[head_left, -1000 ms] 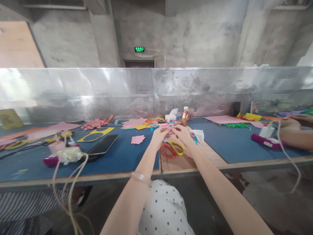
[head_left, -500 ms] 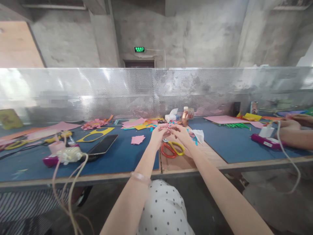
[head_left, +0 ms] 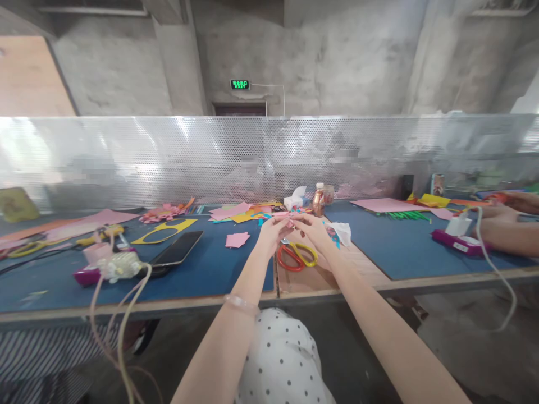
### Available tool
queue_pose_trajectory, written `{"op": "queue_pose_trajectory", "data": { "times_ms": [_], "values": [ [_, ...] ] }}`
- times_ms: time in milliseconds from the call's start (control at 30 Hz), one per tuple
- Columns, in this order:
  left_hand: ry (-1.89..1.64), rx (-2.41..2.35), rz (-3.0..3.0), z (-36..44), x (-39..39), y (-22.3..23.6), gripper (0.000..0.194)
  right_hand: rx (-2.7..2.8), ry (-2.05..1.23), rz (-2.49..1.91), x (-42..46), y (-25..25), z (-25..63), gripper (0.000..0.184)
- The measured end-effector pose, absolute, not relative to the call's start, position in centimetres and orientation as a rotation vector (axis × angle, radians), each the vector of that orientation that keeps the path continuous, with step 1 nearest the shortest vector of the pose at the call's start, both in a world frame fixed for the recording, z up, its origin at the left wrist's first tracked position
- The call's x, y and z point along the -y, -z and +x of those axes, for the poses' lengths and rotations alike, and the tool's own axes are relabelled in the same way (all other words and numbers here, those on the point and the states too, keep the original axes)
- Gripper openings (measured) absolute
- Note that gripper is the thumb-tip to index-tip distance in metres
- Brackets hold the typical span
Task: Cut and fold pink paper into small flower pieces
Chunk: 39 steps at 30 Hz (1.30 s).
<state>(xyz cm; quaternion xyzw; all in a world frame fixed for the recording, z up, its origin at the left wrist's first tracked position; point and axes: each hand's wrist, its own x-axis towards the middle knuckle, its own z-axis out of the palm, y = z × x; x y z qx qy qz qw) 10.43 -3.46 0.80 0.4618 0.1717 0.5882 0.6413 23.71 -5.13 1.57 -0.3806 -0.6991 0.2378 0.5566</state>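
Observation:
My left hand (head_left: 272,231) and my right hand (head_left: 309,229) meet over the middle of the table, fingertips together. Between them they pinch a small piece of pink paper (head_left: 289,221), mostly covered by the fingers. Below the hands lie scissors (head_left: 296,258) with one red and one yellow handle loop; their blades are largely hidden. Left of my left hand is a small stack of pink paper pieces (head_left: 237,240). A crumpled white tissue (head_left: 342,233) lies to the right of my right hand.
A black phone (head_left: 179,249) and a purple power strip (head_left: 87,276) with cords lie on the left. Yellow paper with round cut-outs (head_left: 166,230) is behind. A bottle (head_left: 319,201) stands at the back. On the right are another person's hands (head_left: 503,221) and a second power strip (head_left: 457,242).
My fingers have shifted slightly around the pink paper, and a bit more of it shows between them. The other person's hands at the right have moved a little.

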Motion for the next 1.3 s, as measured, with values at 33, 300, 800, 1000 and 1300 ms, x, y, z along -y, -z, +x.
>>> {"op": "queue_pose_trajectory", "data": {
  "times_ms": [33,300,800,1000,1300],
  "values": [
    [-1.338,-0.393,1.056,10.43,3.46,-0.80,0.018,1.646,-0.564,-0.893,5.07,-1.50,23.72,0.025],
    [-1.332,-0.404,1.074,10.38,3.56,-0.80,0.021,1.630,-0.588,-0.872,4.98,-1.43,23.72,0.024],
    [-1.337,-0.445,1.101,10.39,3.98,-1.13,0.026,1.589,-0.696,-0.859,4.83,-1.39,23.74,0.022],
    [-1.348,-0.436,1.111,10.45,3.86,-0.94,0.026,1.606,-0.693,-0.866,4.74,-1.23,23.75,0.022],
    [-1.358,-0.486,1.148,10.45,4.12,-1.15,0.027,1.554,-0.770,-0.870,5.18,-1.63,23.58,0.018]
  ]
}}
